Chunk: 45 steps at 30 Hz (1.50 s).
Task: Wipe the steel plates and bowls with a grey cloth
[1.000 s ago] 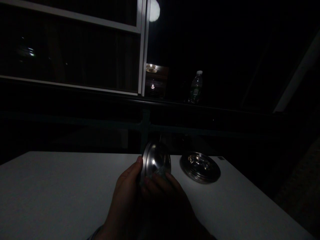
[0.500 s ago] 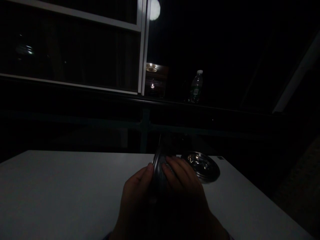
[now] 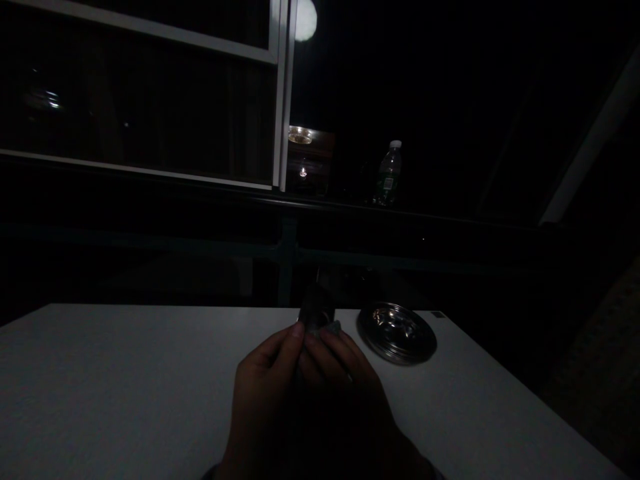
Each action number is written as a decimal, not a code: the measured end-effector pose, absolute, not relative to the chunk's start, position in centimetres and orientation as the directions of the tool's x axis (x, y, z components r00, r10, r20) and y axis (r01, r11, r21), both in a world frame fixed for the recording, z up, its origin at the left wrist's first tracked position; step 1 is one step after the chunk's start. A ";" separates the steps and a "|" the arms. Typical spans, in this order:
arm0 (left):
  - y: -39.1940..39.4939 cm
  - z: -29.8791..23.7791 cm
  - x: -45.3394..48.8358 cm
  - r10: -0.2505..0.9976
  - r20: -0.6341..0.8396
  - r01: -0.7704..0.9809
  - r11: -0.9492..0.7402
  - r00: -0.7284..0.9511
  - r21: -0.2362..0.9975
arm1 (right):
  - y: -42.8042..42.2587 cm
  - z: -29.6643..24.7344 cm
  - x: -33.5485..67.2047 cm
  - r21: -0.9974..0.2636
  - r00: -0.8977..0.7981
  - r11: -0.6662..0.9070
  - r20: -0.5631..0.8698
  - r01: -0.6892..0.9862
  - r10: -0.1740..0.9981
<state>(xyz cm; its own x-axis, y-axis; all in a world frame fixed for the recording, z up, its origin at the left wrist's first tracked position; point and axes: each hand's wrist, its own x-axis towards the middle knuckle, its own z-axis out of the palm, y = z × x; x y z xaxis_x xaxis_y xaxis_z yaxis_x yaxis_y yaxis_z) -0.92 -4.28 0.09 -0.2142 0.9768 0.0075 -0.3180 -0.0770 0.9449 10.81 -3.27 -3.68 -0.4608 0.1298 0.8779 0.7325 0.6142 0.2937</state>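
My left hand [image 3: 267, 370] is closed on the edge of a dark, shiny metal dish [image 3: 316, 308], thumb along the near side. The dish is tipped up on edge over the table's middle, and much of it is hidden by my hands and the dark. My right hand [image 3: 347, 373] presses its bent fingers against the dish's face. A small grey-green crumpled pad [image 3: 333, 327], perhaps a cloth, pokes out above those fingers. A round stainless steel bowl [image 3: 397, 333] rests on the table to the right, apart from my hands.
The white table [image 3: 135, 373] spreads to both sides, with a small dark label [image 3: 437, 315] at its far right corner. Behind it, a clear plastic bottle [image 3: 389, 173] with a white cap stands on a dark ledge beside a window frame [image 3: 283, 100]. The room is very dim.
My right hand has slid left and slightly down across the dish, and the grey-green pad now shows above its fingers. The dish has turned and sits a little lower. The bowl is more fully visible.
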 end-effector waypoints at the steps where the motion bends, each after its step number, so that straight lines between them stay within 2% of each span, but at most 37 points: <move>1: -4.3 0.0 -1.0 0.977 0.018 -0.304 -0.084 -0.214 0.949 | -3.2 -3.6 10.8 0.292 -0.458 0.610 0.879 0.737 0.132; 7: -4.5 -0.4 -0.9 0.978 0.092 -0.201 -0.130 -0.186 0.971 | -2.5 -2.8 12.2 0.273 -0.437 0.596 0.887 0.755 0.147; 12: -4.8 -0.4 -0.5 0.983 0.095 -0.110 -0.113 -0.155 0.988 | -1.8 -1.7 14.4 0.078 -0.356 0.616 0.869 0.784 0.344; 14: -4.9 -0.4 -0.5 0.981 0.088 -0.115 -0.109 -0.173 0.987 | -1.8 -1.5 14.5 0.050 -0.349 0.618 0.860 0.784 0.373; 20: -4.4 -0.5 -0.9 0.980 0.065 -0.201 -0.103 -0.190 0.974 | -2.6 -2.6 12.0 0.276 -0.462 0.630 0.874 0.726 0.150; 25: -4.2 -0.7 -0.9 0.981 0.055 -0.207 -0.093 -0.185 0.974 | -2.5 -2.8 11.9 0.236 -0.435 0.646 0.885 0.726 0.166; 29: -4.5 -0.9 -0.4 0.987 0.067 -0.175 -0.092 -0.145 0.980 | -1.7 -1.8 14.0 0.086 -0.360 0.631 0.876 0.771 0.321; 31: -4.6 -1.1 -0.3 0.989 0.070 -0.170 -0.092 -0.130 0.981 | -1.6 -1.4 14.5 0.065 -0.351 0.624 0.870 0.779 0.348; 36: -4.6 -1.0 -0.5 0.982 0.064 -0.198 -0.099 -0.178 0.975 | -2.3 -2.0 12.7 0.240 -0.420 0.600 0.890 0.763 0.179; 40: -4.3 -0.8 -0.7 0.979 0.084 -0.207 -0.123 -0.185 0.971 | -2.4 -2.7 11.5 0.275 -0.426 0.592 0.896 0.758 0.129; 42: -4.2 -1.0 -0.6 0.982 0.085 -0.185 -0.116 -0.168 0.976 | -2.1 -2.6 12.1 0.220 -0.402 0.626 0.901 0.748 0.163; 45: -4.4 -1.4 -0.2 0.990 0.087 -0.146 -0.103 -0.112 0.984 | -1.5 -2.1 13.9 0.011 -0.302 0.630 0.884 0.777 0.356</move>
<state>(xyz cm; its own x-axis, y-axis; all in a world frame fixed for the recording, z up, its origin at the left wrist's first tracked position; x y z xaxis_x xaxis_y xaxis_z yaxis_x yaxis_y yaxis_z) -0.20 -4.43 -1.35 -0.1117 0.9899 0.0872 -0.1455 -0.1031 0.9840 13.94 -1.51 -2.05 -0.3015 0.3564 0.8844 0.7767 0.6297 0.0111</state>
